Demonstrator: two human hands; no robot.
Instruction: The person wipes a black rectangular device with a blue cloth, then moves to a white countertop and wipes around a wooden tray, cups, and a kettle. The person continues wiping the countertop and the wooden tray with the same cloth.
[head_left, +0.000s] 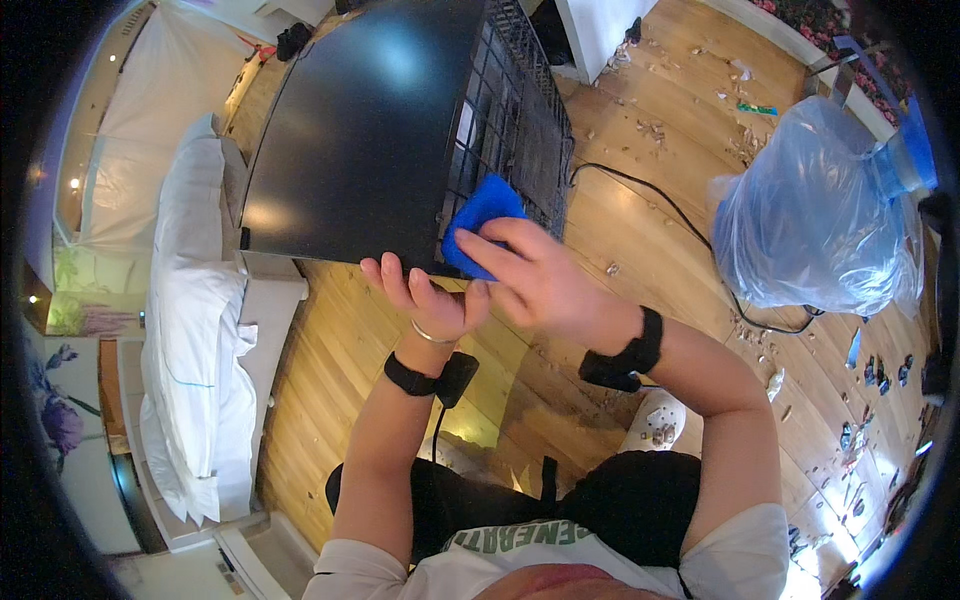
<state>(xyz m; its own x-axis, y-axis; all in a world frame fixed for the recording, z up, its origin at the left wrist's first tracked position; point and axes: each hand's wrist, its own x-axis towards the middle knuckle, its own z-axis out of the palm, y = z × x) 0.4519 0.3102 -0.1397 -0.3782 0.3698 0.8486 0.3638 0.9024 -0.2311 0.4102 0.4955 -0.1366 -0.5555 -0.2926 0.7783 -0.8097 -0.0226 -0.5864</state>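
A glossy black appliance cabinet (352, 142), perhaps a small refrigerator, stands before me, a dark wire grid (510, 127) along its right side. My right hand (536, 277) presses a folded blue cloth (484, 206) against the near corner, where panel and grid meet. The cloth hides part of that corner. Palm up, my left hand (431, 304) grips the same corner's near edge, fingertips on the panel and thumb near the cloth. Black straps circle both wrists, and a cabled black device (456, 379) sits at the left one.
White bedding (195, 322) is heaped on a pale ledge to the left. A plastic-wrapped blue water bottle (817, 217) stands at right. Across the wooden floor (637, 255) runs a black cable (675, 210). Debris (750, 142) and several small dark pieces (885, 375) litter the right side.
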